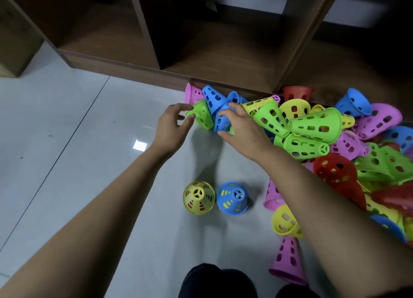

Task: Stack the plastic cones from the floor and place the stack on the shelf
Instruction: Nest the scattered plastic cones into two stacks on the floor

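Fingers (182, 107) of the left hand (172, 130) are pinched on the narrow end of a green perforated plastic cone (202, 116). A blue perforated plastic cone (221, 121), just beside it, is gripped by the right hand (242, 127). Both cones are seen on the grey tiled floor (67, 130), at the foot of the brown wooden shelf (125, 70).

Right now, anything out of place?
Yes: the cone pile lies jumbled on the floor against the shelf, most cones tipped sideways. The yellow cone and upright blue cone stand base-down nearby; left hand pinches a green cone, right hand grips a tipped blue cone.
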